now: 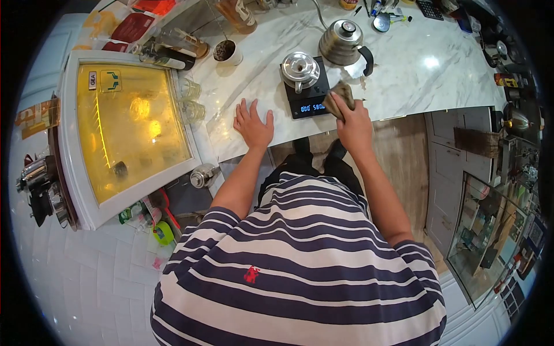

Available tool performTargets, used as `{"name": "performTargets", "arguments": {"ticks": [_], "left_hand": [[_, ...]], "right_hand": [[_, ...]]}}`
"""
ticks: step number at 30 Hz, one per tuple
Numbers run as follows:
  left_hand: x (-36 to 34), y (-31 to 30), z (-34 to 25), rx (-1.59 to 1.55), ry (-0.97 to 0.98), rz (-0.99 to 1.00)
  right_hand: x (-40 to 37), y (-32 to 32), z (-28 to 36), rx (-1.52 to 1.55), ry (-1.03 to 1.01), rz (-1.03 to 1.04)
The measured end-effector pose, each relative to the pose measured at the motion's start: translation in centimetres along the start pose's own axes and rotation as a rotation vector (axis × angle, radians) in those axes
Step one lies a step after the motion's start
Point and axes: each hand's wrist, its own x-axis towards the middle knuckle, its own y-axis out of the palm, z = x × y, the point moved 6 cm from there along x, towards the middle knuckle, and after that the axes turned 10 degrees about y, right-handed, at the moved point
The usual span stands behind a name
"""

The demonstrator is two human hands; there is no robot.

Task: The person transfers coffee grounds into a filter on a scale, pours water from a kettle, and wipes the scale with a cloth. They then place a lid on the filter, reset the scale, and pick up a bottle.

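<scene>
My right hand (353, 124) grips a brown cloth (339, 98) at the right side of a black scale (307, 102) with a lit blue display. On the scale stands a small server with a metal lid (300, 68). My left hand (253, 124) rests on the marble counter (398, 69), fingers spread, holding nothing, left of the scale. Behind the cloth is a steel gooseneck kettle (341, 43) with a black handle, and a crumpled white paper or cloth (358, 70) lies beside it.
A white cup with dark contents (227, 53) and bottles (183, 43) stand at the back left. Two glasses (191, 109) sit beside the yellow-lit glass-topped cabinet (135, 127). Pens, a calculator (429, 9) and small items lie at the back right.
</scene>
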Motion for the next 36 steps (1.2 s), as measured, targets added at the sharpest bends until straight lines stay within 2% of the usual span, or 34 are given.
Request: {"name": "performTargets", "arguments": {"ticks": [10,22,28,32,36], "left_hand": [[0.1,-0.2,0.1,-0.053,-0.018,-0.011],[0.0,-0.3,0.1,-0.098,-0.012,0.004],[0.0,-0.3,0.1,-0.098,-0.026,0.015],[0.0,-0.4,0.2,-0.103,-0.028,0.008],[-0.1,-0.3,0.2,-0.096,-0.024,-0.002]], "right_hand": [[3.4,4.7,3.6,-0.29,0.052,-0.009],[4.8,4.4,4.6,-0.527,0.022,-0.02],[6.1,2.7,2.3,-0.46,0.187,-0.069],[5.5,2.0,2.9,-0.282,0.302,-0.042],[5.1,3.0,3.5,-0.194,0.322,-0.038]]}}
